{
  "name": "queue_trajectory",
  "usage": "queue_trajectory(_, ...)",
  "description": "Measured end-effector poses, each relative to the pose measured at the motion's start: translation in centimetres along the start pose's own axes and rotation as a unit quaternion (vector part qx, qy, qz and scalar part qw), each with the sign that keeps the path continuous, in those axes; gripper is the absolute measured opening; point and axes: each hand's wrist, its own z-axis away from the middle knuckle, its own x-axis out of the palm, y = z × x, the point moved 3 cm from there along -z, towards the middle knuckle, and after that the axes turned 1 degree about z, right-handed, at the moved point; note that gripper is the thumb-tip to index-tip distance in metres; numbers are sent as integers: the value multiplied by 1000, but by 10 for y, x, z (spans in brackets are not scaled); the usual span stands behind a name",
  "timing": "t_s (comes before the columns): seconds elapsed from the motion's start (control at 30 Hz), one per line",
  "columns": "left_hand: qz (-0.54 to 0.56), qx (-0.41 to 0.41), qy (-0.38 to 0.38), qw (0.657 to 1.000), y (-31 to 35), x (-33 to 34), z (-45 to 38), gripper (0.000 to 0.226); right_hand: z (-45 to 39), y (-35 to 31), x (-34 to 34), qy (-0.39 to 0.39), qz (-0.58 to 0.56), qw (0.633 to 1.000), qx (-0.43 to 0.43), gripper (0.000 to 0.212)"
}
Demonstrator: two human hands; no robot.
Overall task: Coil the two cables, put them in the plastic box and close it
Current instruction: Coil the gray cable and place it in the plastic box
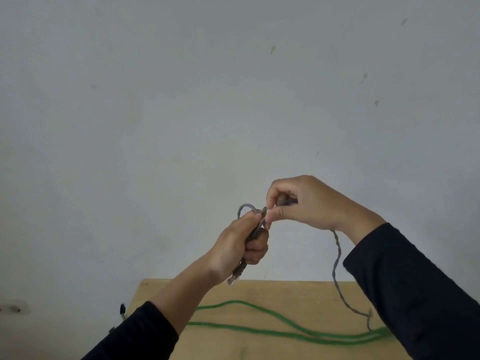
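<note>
My left hand (240,245) is raised in front of the wall and grips a small bundle of the grey cable (336,261), whose clear plug sticks out below the fist. A loop of it rises above my left fingers. My right hand (304,203) pinches the same grey cable just right of the bundle. The rest of the cable hangs from my right hand down to the table. The green cable (259,327) lies stretched in two long strands across the wooden table (285,292). No plastic box is in view.
A pale wall fills most of the view behind the hands. A wall socket (13,307) sits low at the left. A dark plug end (122,309) hangs off the table's left edge.
</note>
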Motion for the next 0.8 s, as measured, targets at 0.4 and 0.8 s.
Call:
queue_trajectory(0.4, 102, 11, -36, 994, 9, -6, 7, 32, 1, 15, 23, -61, -162, 985, -22, 21)
queue_trajectory(0.8, -9, 75, 266, 961, 2, -25, 6, 31, -7, 34, 44, 97, -129, 986, 44, 26)
